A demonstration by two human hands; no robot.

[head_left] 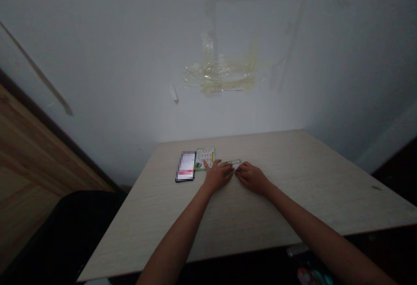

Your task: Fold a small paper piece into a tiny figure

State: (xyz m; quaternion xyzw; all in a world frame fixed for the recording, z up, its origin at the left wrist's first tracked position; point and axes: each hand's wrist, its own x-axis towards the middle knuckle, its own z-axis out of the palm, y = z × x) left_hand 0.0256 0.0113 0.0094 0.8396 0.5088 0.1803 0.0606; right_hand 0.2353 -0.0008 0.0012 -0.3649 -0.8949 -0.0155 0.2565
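Observation:
My left hand [219, 174] lies low over the table with its fingers apart, the thumb reaching the edge of a printed card or booklet [204, 155] with green borders. My right hand [252, 176] is closed, its fingertips drawn together beside the left fingertips; whatever they pinch, if anything, is hidden. Just beyond both hands lies a narrow green-and-white strip [235, 161], partly covered by the left fingers. Left of the booklet, a phone [186, 167] with a lit, blurred screen rests on the table.
The pale wooden table [312, 176] stands against a white wall [130, 59] with yellowed tape [224, 76] on it. A dark chair-like shape [74, 224] and a wooden panel [22, 180] are at the left. Something colourful [312, 274] shows dimly below the front edge.

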